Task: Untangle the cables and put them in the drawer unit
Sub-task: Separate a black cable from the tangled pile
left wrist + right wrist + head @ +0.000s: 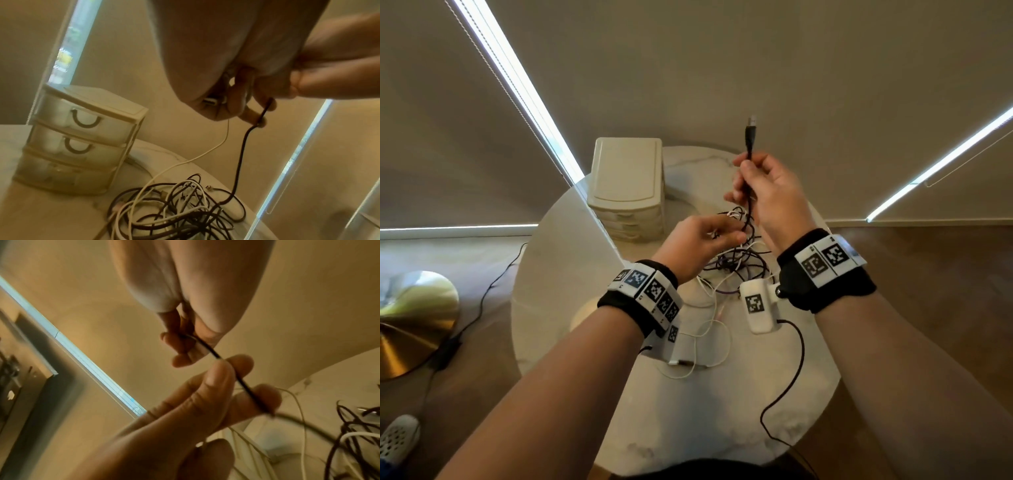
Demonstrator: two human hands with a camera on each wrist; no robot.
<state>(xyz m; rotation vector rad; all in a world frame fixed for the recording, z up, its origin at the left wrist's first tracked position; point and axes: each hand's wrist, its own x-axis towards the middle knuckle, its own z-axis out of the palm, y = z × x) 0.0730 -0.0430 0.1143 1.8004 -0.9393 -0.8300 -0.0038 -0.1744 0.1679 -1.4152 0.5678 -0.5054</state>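
Observation:
A tangle of black, white and purple cables (739, 265) (174, 203) lies on the round marble table (688, 418). My right hand (744, 171) (185, 344) is raised above it and pinches a black cable (749, 192) just below its USB plug (752, 128), which points up. Lower down, my left hand (732, 233) (228, 369) pinches the same black cable (244, 386) between thumb and fingers. A white plug (213, 101) sits in its palm. The cream drawer unit (626, 171) (82, 138) stands at the back left, all three drawers closed.
A loose white cable (698, 346) loops across the table near my left wrist. The black lead of my wrist camera (794, 370) hangs over the front right of the table. A brass lamp base (414, 318) and its cord (482, 298) lie on the floor to the left.

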